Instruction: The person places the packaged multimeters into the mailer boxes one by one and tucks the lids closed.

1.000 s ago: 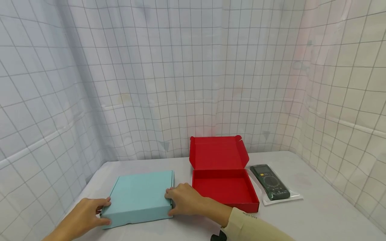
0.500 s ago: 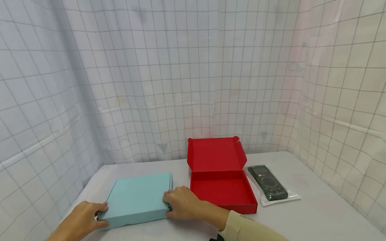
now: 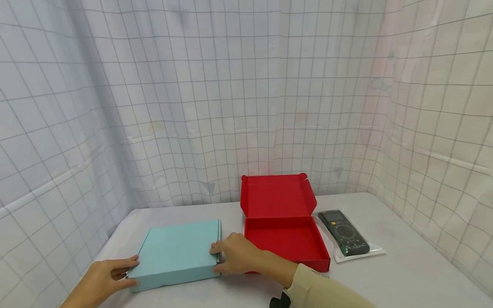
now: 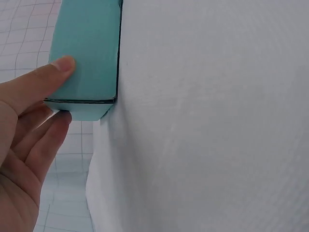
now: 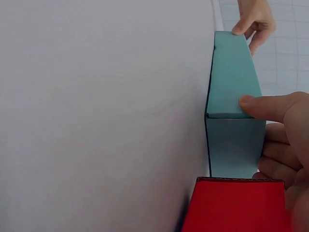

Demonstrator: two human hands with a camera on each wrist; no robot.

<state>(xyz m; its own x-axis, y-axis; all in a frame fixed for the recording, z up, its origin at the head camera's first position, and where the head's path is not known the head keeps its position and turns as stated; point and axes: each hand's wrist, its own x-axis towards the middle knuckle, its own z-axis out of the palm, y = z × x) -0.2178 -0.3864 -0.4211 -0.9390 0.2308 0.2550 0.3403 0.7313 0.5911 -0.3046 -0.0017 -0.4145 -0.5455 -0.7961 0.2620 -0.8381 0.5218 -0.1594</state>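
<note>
Little moved, both hands still clamped on teal box [image 3: 178, 253], left hand [image 3: 101, 280], right hand [image 3: 239, 256] at opposite corners

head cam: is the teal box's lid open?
No. The teal box lies flat and closed on the table, gripped at its ends by the left hand and right hand; only the red box is open.

Soft, even light fills all views, bright but without glare. Faint shadows sit under the hands [image 3: 235, 256] on the white desk [image 3: 404, 273]. The head view bends straight grid lines toward its edges. Both wrist views are sharp, with slightly blurred fingers closest to the lens.
</note>
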